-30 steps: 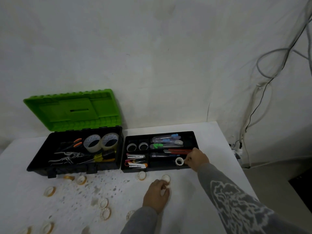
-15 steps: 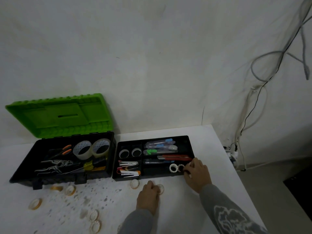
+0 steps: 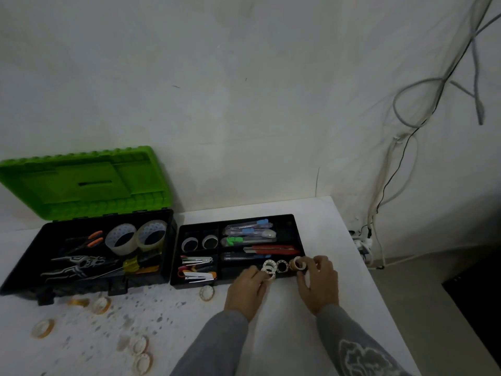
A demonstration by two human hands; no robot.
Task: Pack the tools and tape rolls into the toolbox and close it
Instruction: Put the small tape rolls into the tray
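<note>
Bright green toolbox lid, black tray, grey sleeves

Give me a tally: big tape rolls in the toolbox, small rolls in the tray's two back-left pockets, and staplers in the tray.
Big tape rolls: 2
Pocketed small rolls: 2
Staplers: 2
Total: 6

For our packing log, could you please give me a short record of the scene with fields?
toolbox: open, green lid up, two large tape rolls inside
tray: on table, right of toolbox
left hand: pinches small white roll at tray's front edge
right hand: pinches tan roll over tray's front right compartment
loose rolls: several on table
</note>
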